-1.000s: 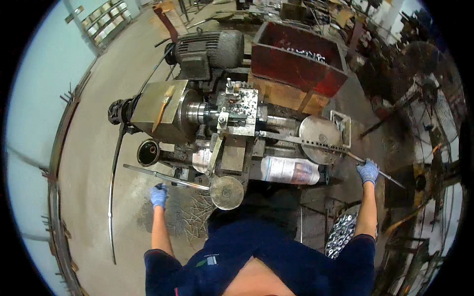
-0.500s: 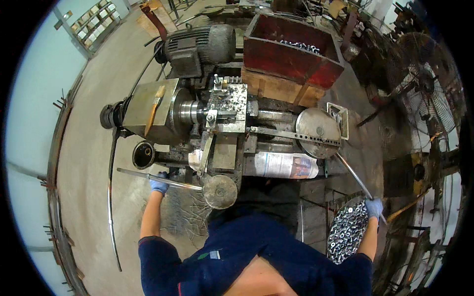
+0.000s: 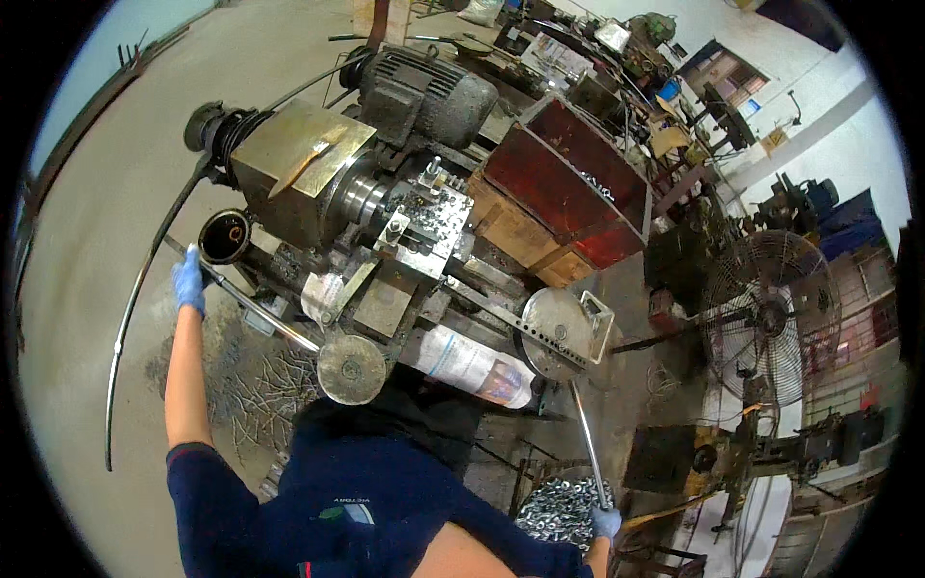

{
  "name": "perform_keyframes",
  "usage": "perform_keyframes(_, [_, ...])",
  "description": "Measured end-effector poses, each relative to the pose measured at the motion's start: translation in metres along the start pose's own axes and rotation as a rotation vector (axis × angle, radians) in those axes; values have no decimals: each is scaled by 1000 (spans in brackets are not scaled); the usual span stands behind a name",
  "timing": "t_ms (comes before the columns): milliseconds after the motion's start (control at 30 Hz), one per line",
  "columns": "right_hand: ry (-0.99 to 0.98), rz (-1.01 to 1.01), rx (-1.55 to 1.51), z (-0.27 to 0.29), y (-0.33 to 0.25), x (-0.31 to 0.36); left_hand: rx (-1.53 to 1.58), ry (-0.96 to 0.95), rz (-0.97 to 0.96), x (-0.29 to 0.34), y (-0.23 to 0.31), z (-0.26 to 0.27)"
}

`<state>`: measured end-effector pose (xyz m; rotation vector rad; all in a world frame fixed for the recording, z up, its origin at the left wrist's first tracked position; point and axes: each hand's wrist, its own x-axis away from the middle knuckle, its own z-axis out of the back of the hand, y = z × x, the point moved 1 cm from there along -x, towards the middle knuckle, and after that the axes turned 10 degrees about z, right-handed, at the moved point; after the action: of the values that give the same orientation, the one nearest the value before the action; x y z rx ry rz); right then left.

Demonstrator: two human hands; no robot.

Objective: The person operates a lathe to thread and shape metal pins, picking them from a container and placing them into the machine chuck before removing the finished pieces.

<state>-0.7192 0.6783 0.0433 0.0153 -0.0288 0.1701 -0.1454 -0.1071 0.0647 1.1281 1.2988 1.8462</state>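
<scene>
My left hand (image 3: 190, 281), in a blue glove, is closed around the outer part of a metal lever (image 3: 260, 310). The lever slopes down to a round, worn disc (image 3: 352, 369) at the machine's near side. Low on the right, my gloved right hand (image 3: 605, 522) grips the lower end of a shiny rod (image 3: 589, 433). This rod rises toward a larger metal disc (image 3: 556, 332) on the machine. Beyond my hands stands the lathe-like machine, with a chuck (image 3: 364, 200) facing a chip-covered tool slide (image 3: 424, 229). My fingers are partly hidden at both grips.
A dark round pot (image 3: 225, 237) sits by my left hand. Small metal parts fill a container (image 3: 559, 509) beside my right hand. A brush (image 3: 299, 169) lies on the headstock, near a motor (image 3: 424, 96). Behind are a red bin (image 3: 568, 183) and a fan (image 3: 771, 313).
The view has turned, so the machine appears tilted and shifted left. My left hand has slid outward along its lever. My right hand keeps its hold on the rod.
</scene>
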Motion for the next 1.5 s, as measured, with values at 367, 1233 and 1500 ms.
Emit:
perform_keyframes(367, [-131, -175, 179, -25, 45, 13, 138, 147, -36, 2, -9, -48])
perform_keyframes(1233, [-143, -200, 134, -13, 29, 31, 194, 135, -16, -8, -16, -46])
perform_keyframes(1500, [-164, -274, 118, -6, 23, 37, 216, 115, 2, -11, -18, -45])
